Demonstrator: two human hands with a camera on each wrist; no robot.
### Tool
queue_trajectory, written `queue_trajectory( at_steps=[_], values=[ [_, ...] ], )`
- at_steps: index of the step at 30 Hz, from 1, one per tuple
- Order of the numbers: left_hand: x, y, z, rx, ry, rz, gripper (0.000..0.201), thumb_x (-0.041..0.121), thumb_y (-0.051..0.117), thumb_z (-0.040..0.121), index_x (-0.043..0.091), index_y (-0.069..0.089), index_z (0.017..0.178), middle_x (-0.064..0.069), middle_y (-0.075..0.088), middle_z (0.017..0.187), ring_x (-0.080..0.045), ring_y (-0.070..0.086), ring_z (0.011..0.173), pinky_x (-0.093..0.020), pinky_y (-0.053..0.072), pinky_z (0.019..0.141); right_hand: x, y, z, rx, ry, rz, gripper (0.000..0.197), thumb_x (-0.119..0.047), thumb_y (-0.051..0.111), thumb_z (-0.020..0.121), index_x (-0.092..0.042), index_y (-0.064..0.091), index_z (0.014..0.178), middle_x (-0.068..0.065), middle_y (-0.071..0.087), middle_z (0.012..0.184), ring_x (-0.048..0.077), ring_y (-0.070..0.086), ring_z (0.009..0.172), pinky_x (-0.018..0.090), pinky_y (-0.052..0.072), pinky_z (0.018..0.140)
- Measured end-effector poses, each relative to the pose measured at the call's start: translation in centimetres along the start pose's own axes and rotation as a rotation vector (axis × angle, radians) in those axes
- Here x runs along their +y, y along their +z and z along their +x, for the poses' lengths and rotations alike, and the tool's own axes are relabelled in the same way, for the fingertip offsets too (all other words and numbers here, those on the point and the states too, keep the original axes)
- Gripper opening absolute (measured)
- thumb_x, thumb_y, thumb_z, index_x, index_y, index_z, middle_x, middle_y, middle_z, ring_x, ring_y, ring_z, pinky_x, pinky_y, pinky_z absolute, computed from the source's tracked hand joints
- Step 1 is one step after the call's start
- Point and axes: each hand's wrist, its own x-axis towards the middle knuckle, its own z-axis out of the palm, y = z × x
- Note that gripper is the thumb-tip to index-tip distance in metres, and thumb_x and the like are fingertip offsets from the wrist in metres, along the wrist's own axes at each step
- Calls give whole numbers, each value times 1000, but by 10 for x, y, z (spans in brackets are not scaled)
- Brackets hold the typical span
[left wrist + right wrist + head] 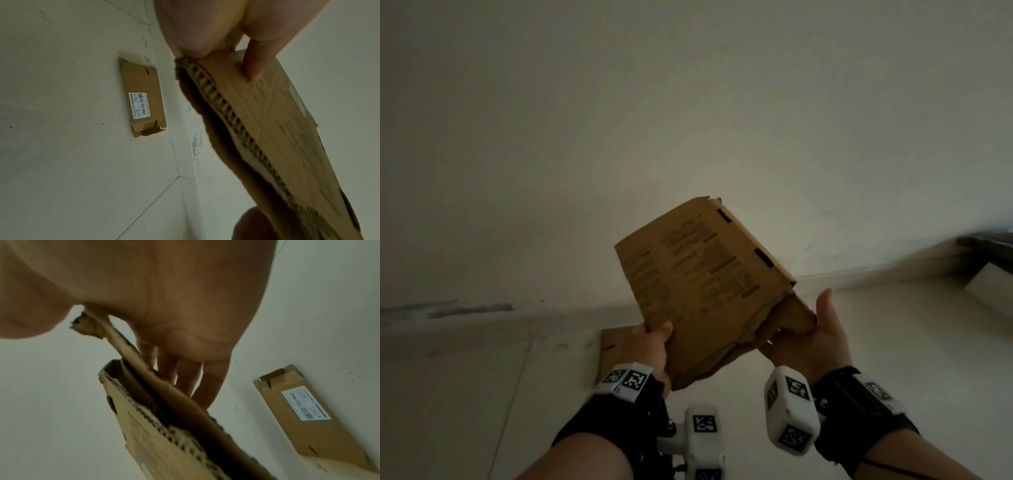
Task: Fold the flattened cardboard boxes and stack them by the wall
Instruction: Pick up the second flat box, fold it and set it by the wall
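Observation:
I hold a brown cardboard box [698, 284] with black print tilted up in front of the white wall. My left hand [657, 337] grips its lower left corner, the thumb [254, 65] pressing on the printed face. My right hand [808, 329] holds the lower right flap in the crook of its thumb, with fingers [185, 374] straight behind the flap. The wrist views show the box's [277, 138] corrugated edge with its layers slightly apart [164, 443]. A second, flat cardboard box [141, 97] with a white label lies on the floor against the wall [308, 415], mostly hidden behind my left hand [611, 346].
Pale floor tiles [465, 394] meet a low baseboard [876, 274] along the wall. A dark object [986, 243] and a white block [993, 284] sit at the far right edge. Chipped paint [194, 142] marks the wall base.

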Motion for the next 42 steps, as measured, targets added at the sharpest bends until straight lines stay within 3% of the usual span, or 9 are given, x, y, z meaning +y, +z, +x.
queue_trajectory(
  at_steps=[2,7,9,16,21,26,31,36,42],
  values=[
    [-2,-2,4,5,-8,-16,44,28,61,75,15,60,116,-15,64,122,-39,61,107,-60,45,95,8,10,2,13,20,6,106,-61,85,28,-17,65,122,15,68,118,31,67,105,49,55,85],
    [-4,3,-3,-66,12,-147,38,13,51,91,11,51,129,-9,62,121,-29,61,95,-49,49,91,39,34,8,71,23,-248,34,-18,61,85,-27,57,118,2,68,112,26,63,102,40,52,79],
    [-10,2,1,-102,14,-131,37,8,52,90,11,51,127,-9,63,116,-27,62,90,-49,53,84,47,33,13,120,30,-259,32,-7,47,93,-27,56,117,4,67,112,28,61,102,45,52,84],
    [-14,-24,21,-109,-93,55,31,20,62,86,14,54,115,-7,65,97,-21,62,77,-34,50,67,57,18,40,215,29,-264,36,-4,38,97,-28,51,119,4,65,112,30,61,102,48,52,76],
    [3,-80,66,168,-15,7,57,28,71,77,10,45,124,-14,61,109,-25,60,76,-39,54,71,63,-1,62,215,115,-370,38,-2,36,96,-29,56,114,6,65,113,31,60,104,51,50,82],
    [-2,-122,101,206,-89,-32,68,9,63,83,21,33,143,-19,49,138,-36,55,112,-48,51,89,81,-23,86,190,195,-441,36,-1,36,96,-28,58,107,5,68,106,29,63,99,47,51,77],
    [-34,-140,125,105,-178,104,25,0,56,87,5,55,111,-12,61,87,-24,57,76,-32,48,65,108,-55,110,251,272,-499,32,-2,37,96,-23,55,112,8,67,106,30,62,97,44,51,72],
    [-64,-144,151,142,-230,118,20,0,54,88,7,52,107,-11,59,82,-23,54,71,-31,45,60,139,-87,135,350,329,-524,25,-8,43,96,-15,53,118,12,66,106,32,63,96,44,52,72],
    [-102,-149,180,233,-261,70,38,1,52,90,0,49,127,-9,57,80,-22,53,70,-28,52,50,177,-118,149,436,456,-555,31,-17,56,91,-11,50,121,9,63,101,28,61,90,40,53,68]
  ],
)
